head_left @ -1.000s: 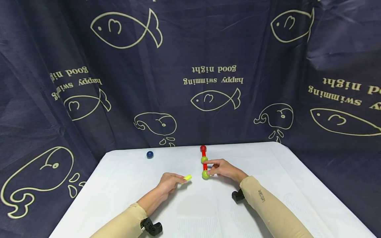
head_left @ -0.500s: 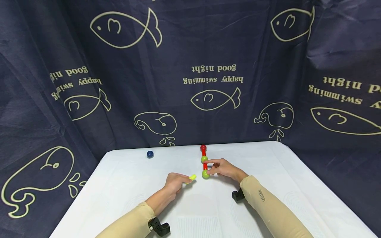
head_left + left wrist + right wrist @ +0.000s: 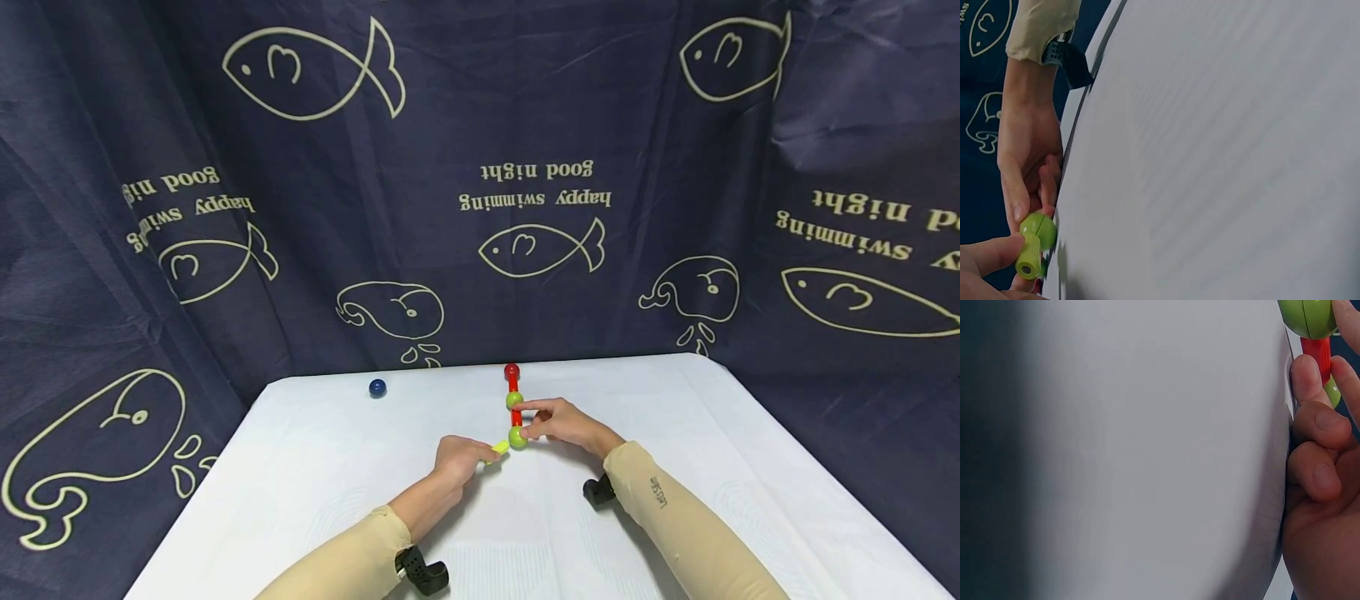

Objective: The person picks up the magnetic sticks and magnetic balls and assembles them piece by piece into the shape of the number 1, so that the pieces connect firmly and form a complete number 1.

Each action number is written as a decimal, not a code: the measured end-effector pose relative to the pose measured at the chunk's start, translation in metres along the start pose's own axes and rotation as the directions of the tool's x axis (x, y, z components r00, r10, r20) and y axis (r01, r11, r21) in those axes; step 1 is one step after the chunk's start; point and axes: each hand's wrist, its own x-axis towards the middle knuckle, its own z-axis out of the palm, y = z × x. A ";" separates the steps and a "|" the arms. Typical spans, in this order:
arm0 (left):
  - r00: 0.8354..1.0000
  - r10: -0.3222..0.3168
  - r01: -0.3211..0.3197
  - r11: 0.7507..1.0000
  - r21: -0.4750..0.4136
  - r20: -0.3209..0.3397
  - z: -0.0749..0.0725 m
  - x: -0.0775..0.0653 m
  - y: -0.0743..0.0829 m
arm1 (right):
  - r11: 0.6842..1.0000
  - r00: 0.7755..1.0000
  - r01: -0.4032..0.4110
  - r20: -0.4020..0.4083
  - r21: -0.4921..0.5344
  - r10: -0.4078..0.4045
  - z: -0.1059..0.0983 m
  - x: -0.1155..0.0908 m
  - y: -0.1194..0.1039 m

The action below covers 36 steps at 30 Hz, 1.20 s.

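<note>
My left hand point(image 3: 459, 461) pinches a short yellow-green magnetic rod point(image 3: 501, 447); a metal tip shows on the rod point(image 3: 1027, 265) in the left wrist view. Its far end is right by the near green ball point(image 3: 517, 437); whether they touch I cannot tell. That ball ends a straight chain on the table: red rod point(image 3: 517, 417), second green ball point(image 3: 514, 401), another red rod point(image 3: 513, 384), then a red ball point(image 3: 512, 372) farthest away. My right hand point(image 3: 564, 422) holds the chain, thumb at the near green ball point(image 3: 1310, 315) and fingers along the red rod point(image 3: 1316, 359).
A dark blue ball point(image 3: 377, 388) lies apart at the table's back left. The white table point(image 3: 637, 400) backs onto a dark blue curtain point(image 3: 420, 208) printed with fish and whales. Black wrist cameras point(image 3: 423, 573) hang below both sleeves.
My left hand has moved right with the yellow-green rod, bringing its end up to the near green ball. My right hand and the chain have stayed in place.
</note>
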 end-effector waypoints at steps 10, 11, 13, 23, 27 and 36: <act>0.999 0.031 -0.030 0.999 0.041 -0.014 0.009 0.000 0.003 | 1.000 1.000 0.010 0.002 0.004 -0.010 -0.001 -0.002 -0.003; 0.999 0.034 -0.033 0.999 0.042 -0.011 0.010 0.000 0.003 | 1.000 1.000 0.012 0.009 0.010 -0.012 -0.001 -0.004 -0.005; 0.999 0.038 -0.038 0.998 0.046 -0.008 0.011 0.000 0.004 | 1.000 1.000 0.016 0.016 0.018 -0.016 -0.001 -0.004 -0.005; 0.998 0.052 -0.054 0.996 0.069 0.029 0.012 -0.001 0.006 | 1.000 1.000 0.003 -0.005 -0.022 -0.003 0.001 0.002 0.002; 0.997 0.070 -0.072 0.994 0.083 0.032 0.014 -0.001 0.005 | 1.000 1.000 0.004 -0.012 -0.027 -0.004 0.001 0.003 0.003; 0.997 0.067 -0.074 0.986 0.151 0.047 0.017 -0.001 0.006 | 0.999 1.000 0.021 -0.004 -0.034 -0.021 0.000 0.003 0.003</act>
